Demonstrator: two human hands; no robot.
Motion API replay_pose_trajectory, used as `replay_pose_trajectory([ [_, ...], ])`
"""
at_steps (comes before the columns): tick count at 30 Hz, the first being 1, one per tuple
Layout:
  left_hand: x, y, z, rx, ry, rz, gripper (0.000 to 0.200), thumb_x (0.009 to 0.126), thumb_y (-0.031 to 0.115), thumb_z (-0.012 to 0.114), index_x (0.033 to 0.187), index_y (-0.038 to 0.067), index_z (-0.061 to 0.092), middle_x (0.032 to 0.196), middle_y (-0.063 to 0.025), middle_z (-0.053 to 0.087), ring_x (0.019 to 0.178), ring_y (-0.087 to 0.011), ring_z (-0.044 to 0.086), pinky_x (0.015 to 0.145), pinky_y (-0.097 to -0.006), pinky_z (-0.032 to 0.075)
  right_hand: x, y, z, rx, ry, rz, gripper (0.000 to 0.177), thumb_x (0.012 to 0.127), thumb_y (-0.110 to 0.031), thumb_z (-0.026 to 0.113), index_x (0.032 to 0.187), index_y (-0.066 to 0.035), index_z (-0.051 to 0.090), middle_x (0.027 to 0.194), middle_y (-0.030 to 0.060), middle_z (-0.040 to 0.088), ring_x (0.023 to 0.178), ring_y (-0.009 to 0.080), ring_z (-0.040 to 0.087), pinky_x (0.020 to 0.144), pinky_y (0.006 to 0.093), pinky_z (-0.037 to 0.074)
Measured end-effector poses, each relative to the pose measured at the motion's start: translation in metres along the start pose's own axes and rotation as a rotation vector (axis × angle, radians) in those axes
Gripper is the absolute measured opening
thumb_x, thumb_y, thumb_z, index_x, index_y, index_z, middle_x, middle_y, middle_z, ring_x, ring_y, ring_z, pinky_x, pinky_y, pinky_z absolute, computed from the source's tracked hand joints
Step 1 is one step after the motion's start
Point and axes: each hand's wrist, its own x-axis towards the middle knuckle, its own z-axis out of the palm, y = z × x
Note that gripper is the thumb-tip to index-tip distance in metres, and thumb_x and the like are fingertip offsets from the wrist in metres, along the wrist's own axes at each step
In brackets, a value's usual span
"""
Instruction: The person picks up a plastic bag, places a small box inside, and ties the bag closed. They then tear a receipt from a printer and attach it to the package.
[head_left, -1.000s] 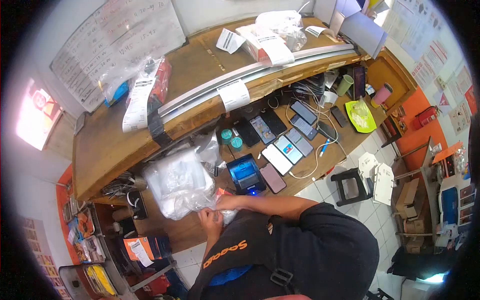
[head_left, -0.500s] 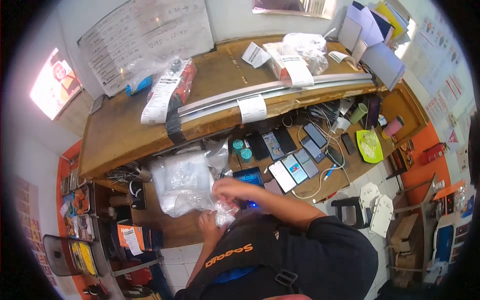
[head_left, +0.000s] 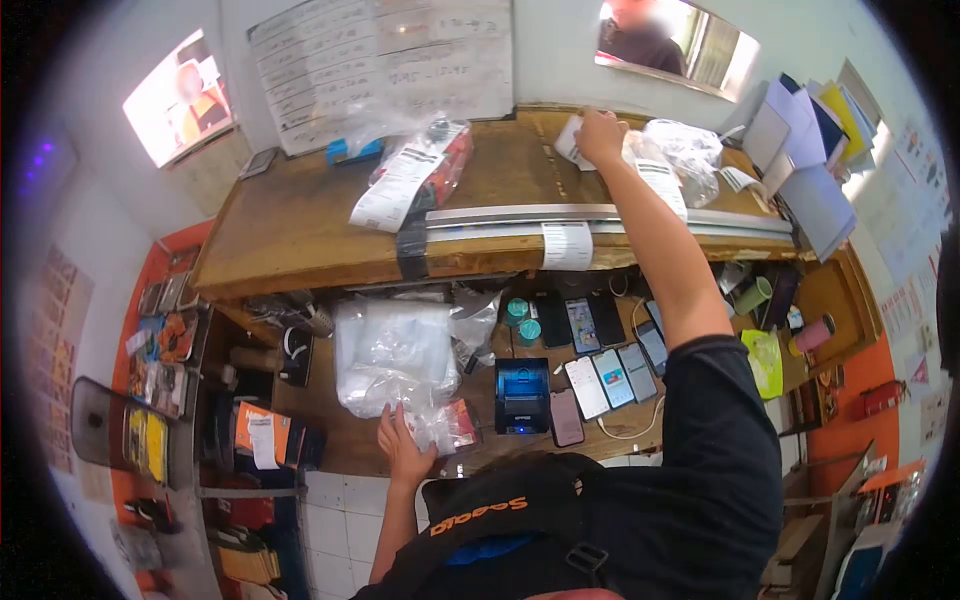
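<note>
My right hand (head_left: 603, 136) is stretched far forward over the raised wooden shelf. Its fingers are closed on a white printed paper slip (head_left: 573, 145) that lay folded there. Down on the lower desk, my left hand (head_left: 405, 452) keeps its fingers and thumb around the near side of a crumpled clear plastic bag (head_left: 432, 428). A red packet (head_left: 462, 422) shows at the right end of this bag, partly covered by the plastic. Just beyond my left fingers lies a stack of clear plastic bags (head_left: 392, 345).
A black label printer (head_left: 522, 397) stands right of the red packet, beside several phones (head_left: 612, 378). Wrapped parcels with slips (head_left: 420, 165) lie on the shelf, whose front has a metal rail (head_left: 500, 215). A person (head_left: 645, 45) appears behind the right window opening.
My right hand has left the plastic bag and reached up to the slip on the shelf. My left hand stays at the bag. The view has shifted, showing the label printer fully.
</note>
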Motion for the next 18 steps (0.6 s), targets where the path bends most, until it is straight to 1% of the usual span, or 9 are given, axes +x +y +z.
replay_pose_trajectory([
  [3,0.031,0.038,-0.019,-0.14,0.112,0.05,0.089,0.064,0.015,0.071,0.139,0.002,0.025,0.138,-0.0242,0.027,0.127,-0.0424,0.026,0.105,-0.0507,0.02,-0.005,-0.005,-0.017,0.327,-0.081,-0.106,0.032,0.078,-0.016,0.064,0.107,-0.004,0.058,0.095,0.0129,0.066,0.095,0.0245,0.061,0.086,0.0386,0.042],
  [5,0.059,0.069,-0.034,-0.257,0.187,0.171,0.085,0.068,0.016,0.07,0.139,0.001,0.026,0.138,-0.0233,0.03,0.127,-0.0407,0.028,0.106,-0.0479,0.022,-0.022,-0.011,-0.044,1.265,-0.322,-0.169,0.033,0.078,-0.008,0.063,0.109,-0.002,0.053,0.093,0.0084,0.064,0.088,0.0155,0.061,0.079,0.0307,0.046],
  [6,0.075,0.088,-0.045,-0.33,0.241,0.267,0.083,0.069,0.016,0.07,0.139,0.001,0.026,0.138,-0.0226,0.032,0.127,-0.0401,0.03,0.106,-0.0468,0.023,-0.04,-0.025,-0.07,1.414,-0.432,-0.196,0.036,0.077,-0.003,0.063,0.111,-0.002,0.051,0.094,0.0066,0.062,0.086,0.0126,0.06,0.077,0.0268,0.046],
  [11,0.156,0.188,-0.122,-0.51,0.447,0.8,0.075,0.079,0.032,0.064,0.138,-0.001,0.031,0.137,-0.018,0.039,0.13,-0.0313,0.032,0.108,-0.0413,0.021,-0.11,-0.052,-0.155,1.637,-1.011,-0.372,0.047,0.07,0.004,0.067,0.112,-0.005,0.047,0.093,0.0027,0.06,0.085,0.0086,0.059,0.072,0.0208,0.047],
  [13,0.174,0.219,-0.134,-0.564,0.19,0.884,0.071,0.082,0.032,0.061,0.138,-0.001,0.031,0.135,-0.0172,0.043,0.128,-0.0276,0.034,0.108,-0.0401,0.022,-0.125,-0.06,-0.173,1.532,-1.096,-0.474,0.046,0.071,0.003,0.067,0.112,-0.005,0.048,0.091,0.0024,0.059,0.085,0.0081,0.058,0.071,0.021,0.047],
  [14,0.175,0.235,-0.129,-0.814,0.053,0.794,0.051,0.082,0.019,0.065,0.126,0.001,0.046,0.115,-0.0141,0.056,0.11,-0.0246,0.05,0.097,-0.0358,0.035,-0.13,-0.059,-0.177,1.512,-1.064,-0.477,0.045,0.071,0.003,0.067,0.111,-0.005,0.048,0.091,0.0029,0.06,0.084,0.0078,0.058,0.07,0.0214,0.048],
  [15,0.179,0.239,-0.125,-0.821,0.025,0.805,0.051,0.082,0.019,0.065,0.126,0.001,0.046,0.115,-0.0141,0.056,0.11,-0.0246,0.05,0.097,-0.0358,0.035,-0.134,-0.057,-0.181,1.516,-1.045,-0.449,0.045,0.071,0.003,0.067,0.111,-0.005,0.048,0.091,0.0029,0.06,0.084,0.0078,0.058,0.07,0.0214,0.048],
  [17,0.185,0.243,-0.119,-1.265,-0.57,0.369,0.028,0.085,0.013,0.064,0.109,0.001,0.055,0.09,-0.0048,0.06,0.086,-0.013,0.056,0.079,-0.0257,0.043,-0.139,-0.05,-0.188,1.368,-0.905,-0.451,0.046,0.07,0.003,0.067,0.11,-0.004,0.046,0.087,0.0034,0.058,0.086,0.0086,0.055,0.071,0.0214,0.046],
  [18,0.184,0.245,-0.116,-1.242,-0.57,0.425,0.013,0.086,0.007,0.063,0.096,0.001,0.057,0.077,0.0022,0.057,0.071,-0.0048,0.052,0.067,-0.0188,0.042,-0.141,-0.044,-0.188,1.379,-0.88,-0.418,0.045,0.072,0.003,0.066,0.111,-0.004,0.045,0.092,0.0042,0.057,0.088,0.0089,0.056,0.073,0.0218,0.048],
])
